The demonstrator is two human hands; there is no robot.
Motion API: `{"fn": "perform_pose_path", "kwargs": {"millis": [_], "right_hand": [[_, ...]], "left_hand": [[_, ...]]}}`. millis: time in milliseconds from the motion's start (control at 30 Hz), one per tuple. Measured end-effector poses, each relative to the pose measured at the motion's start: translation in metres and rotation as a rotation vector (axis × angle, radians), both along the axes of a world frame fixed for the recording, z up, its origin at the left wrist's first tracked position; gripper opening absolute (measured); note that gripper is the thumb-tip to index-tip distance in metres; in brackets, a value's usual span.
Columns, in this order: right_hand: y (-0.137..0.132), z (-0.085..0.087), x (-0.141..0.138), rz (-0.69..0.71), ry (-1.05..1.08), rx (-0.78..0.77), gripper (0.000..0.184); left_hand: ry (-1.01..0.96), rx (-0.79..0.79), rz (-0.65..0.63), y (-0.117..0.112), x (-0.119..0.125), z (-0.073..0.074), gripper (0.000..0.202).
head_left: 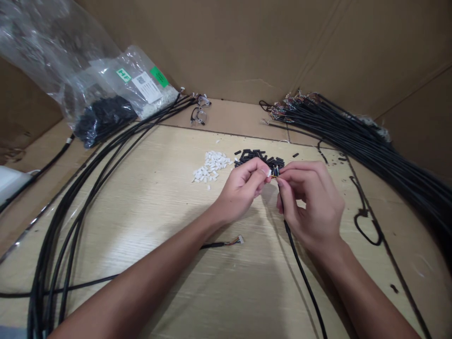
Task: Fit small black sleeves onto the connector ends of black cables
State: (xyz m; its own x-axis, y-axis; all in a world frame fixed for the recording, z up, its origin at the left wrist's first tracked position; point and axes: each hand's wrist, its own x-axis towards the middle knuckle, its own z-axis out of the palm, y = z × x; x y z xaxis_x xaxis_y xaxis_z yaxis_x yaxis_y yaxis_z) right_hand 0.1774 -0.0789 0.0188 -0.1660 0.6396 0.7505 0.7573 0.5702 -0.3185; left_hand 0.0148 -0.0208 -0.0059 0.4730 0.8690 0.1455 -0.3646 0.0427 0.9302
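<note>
My left hand [243, 188] is closed in a pinch on a small white connector [269, 173] at its fingertips. My right hand [310, 200] is pinched on the end of a black cable [300, 268], whose thin coloured wire ends meet the connector between both hands. The cable trails down toward me along my right forearm. Just behind my hands lie a heap of small black sleeves [256, 156] and a heap of small white connectors [211, 167]. Another cable end with a white plug [236, 241] lies under my left wrist.
A bundle of black cables [374, 146] with bare coloured ends lies at the right. More black cables [67, 221] loop round the left. Clear plastic bags [106, 101] of black and white parts rest at the back left. Cardboard walls [247, 42] enclose the wooden tabletop [148, 197].
</note>
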Motion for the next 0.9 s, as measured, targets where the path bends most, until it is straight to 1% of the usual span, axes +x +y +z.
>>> {"fn": "perform_pose_path", "kwargs": {"millis": [167,267,333,500,767,900], "right_hand": [[-0.0006,0.0002,-0.0006,0.009,0.006,-0.007,0.023],[-0.0008,0.0009,-0.0013,0.003,-0.005,-0.003,0.024],[-0.0008,0.0017,-0.0016,-0.006,-0.015,0.004,0.024],[-0.0009,0.0019,-0.0013,-0.019,-0.044,0.016,0.023],[-0.0010,0.0005,-0.0012,0.003,0.001,0.001,0.024],[-0.0006,0.0019,-0.0003,0.007,-0.010,-0.011,0.025]], "left_hand": [[-0.017,-0.009,-0.005,-0.0009,0.0003,0.0005,0.027],[-0.011,-0.008,-0.003,-0.0004,0.0003,-0.0004,0.030],[0.016,0.017,0.019,0.0001,-0.0002,-0.0004,0.034],[0.070,0.104,0.122,0.0011,-0.0012,0.0017,0.039],[0.068,0.110,0.149,0.0010,0.0020,0.0027,0.047],[0.079,0.098,0.143,0.0001,0.0012,0.0034,0.050]]}}
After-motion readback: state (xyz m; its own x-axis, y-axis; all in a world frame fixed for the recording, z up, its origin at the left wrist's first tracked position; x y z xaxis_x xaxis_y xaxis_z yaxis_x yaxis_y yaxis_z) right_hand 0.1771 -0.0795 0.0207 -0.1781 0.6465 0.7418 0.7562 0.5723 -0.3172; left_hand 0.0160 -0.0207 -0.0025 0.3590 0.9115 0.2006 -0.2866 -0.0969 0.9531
